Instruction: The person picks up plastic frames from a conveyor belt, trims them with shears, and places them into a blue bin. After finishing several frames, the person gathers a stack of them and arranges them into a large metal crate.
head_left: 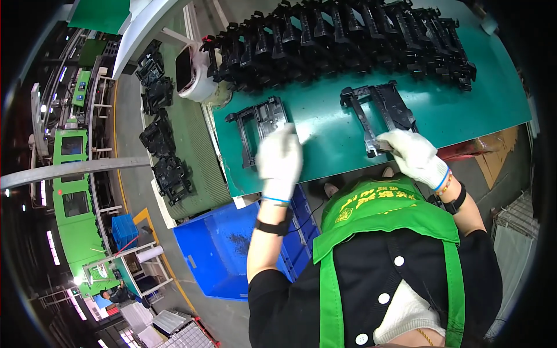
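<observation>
Two black moulded plastic frames lie on the green tabletop (316, 152). My right hand (413, 155), in a white glove, pinches the near end of the right-hand plastic frame (399, 113). Over the right edge of the left-hand plastic frame (249, 139) is my left hand (280, 155), also gloved in white. Its fingers look curled together and are partly blurred by motion. Whatever they may hold is hidden, and I cannot tell if they touch the frame.
A long row of similar black frames (325, 43) stands along the table's far side. Left of it are a white tub (203, 78) with a phone (184, 68) and a green conveyor belt (194, 136) carrying black parts (158, 139). A blue bin (214, 255) sits below.
</observation>
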Demonstrator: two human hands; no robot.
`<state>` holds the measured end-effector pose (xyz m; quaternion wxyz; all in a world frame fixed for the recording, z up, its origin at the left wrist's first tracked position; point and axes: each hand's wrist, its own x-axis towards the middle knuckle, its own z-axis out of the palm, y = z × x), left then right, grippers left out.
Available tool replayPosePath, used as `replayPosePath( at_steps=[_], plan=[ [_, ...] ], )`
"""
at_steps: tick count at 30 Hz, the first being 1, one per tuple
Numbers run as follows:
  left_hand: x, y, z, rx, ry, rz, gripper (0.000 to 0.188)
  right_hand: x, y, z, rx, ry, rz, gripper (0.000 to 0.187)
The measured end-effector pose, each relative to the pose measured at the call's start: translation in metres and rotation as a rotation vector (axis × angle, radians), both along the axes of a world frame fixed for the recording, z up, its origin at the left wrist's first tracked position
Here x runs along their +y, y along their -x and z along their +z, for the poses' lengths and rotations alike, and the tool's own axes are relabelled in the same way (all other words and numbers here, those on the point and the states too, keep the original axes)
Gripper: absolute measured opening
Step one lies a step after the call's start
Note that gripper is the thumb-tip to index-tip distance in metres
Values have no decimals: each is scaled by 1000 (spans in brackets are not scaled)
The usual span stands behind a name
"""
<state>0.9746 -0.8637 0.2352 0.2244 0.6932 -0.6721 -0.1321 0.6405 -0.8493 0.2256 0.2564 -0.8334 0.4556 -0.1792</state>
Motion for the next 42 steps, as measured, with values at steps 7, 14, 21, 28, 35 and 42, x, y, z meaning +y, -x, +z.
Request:
replayPosePath(
  at_steps=[7,14,21,28,35,42],
  plan=[
    [-12,-163,-59,425,-163,204,81,16,4,5,-283,-120,-205,40],
    [-8,-36,60,827,-499,32,78,36,50,44,-539,-550,-506,25],
    [-30,151,124,752,-756,-687,66,99,142,49,-738,-267,-879,25],
    [-102,388,110,480,-395,-1089,30,93,244,35,-927,126,-1282,27],
    [-201,510,56,342,-403,-855,24,15,310,-24,-879,271,-1198,33],
    [-236,507,45,24,-237,-795,27,-73,321,-61,-876,17,-1083,39]
  ],
)
